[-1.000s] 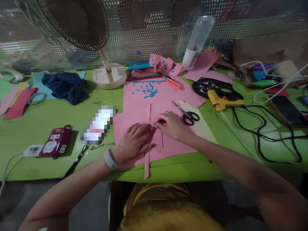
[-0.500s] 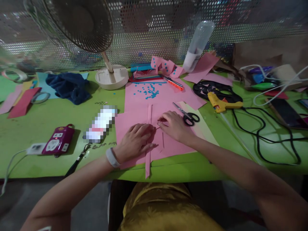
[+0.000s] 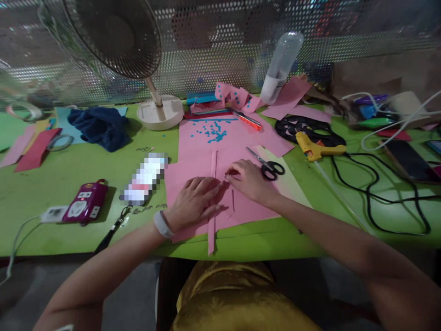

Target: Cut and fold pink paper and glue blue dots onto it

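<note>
My left hand [image 3: 195, 202] lies with fingers stretched out across a long folded pink paper strip [image 3: 211, 239], which crosses the pink paper sheet [image 3: 255, 209] and overhangs its near edge. Close to its fingertips, my right hand [image 3: 247, 180] has thumb and forefinger pinched together over the sheet. Whatever is between them is too small to make out. A thin pink sliver of paper [image 3: 233, 201] lies just below the right hand. Black-handled scissors [image 3: 270, 169] rest on the paper beside the right hand, blades pointing away.
Tiny blue paper bits [image 3: 217, 133] and a red-orange cutter [image 3: 250, 122] lie farther back. A yellow glue gun [image 3: 315, 147] is at right with looping black cable. To the left are a phone [image 3: 146, 177], a purple power socket [image 3: 86, 202] and a fan [image 3: 160, 112].
My left fingertips have shifted slightly toward the right hand, and the thin sliver seen between the hands is now hard to see. The other things lie as before.
</note>
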Available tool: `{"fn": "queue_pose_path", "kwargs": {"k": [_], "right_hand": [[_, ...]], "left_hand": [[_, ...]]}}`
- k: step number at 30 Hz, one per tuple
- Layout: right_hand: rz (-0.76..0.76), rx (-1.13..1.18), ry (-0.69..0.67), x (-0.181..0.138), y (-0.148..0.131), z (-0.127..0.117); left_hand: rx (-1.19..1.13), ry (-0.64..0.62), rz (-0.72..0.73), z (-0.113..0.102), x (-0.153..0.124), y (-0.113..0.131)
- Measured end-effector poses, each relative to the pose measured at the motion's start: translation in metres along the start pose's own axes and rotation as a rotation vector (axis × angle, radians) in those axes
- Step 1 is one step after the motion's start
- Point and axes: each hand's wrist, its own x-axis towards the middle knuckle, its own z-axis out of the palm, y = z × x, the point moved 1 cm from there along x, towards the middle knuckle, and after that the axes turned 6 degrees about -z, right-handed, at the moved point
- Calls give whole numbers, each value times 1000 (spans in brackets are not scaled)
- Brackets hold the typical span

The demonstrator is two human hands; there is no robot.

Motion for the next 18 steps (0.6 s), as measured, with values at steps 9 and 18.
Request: {"fn": "queue_pose_path", "kwargs": {"k": [9,18], "right_hand": [[8,85,18,4,0,-6],[-320,-166,-135,-21,-16,-16]], "left_hand": [[1,-13,-25,-1,4,2],[42,9,-10,1,5,2]]}}
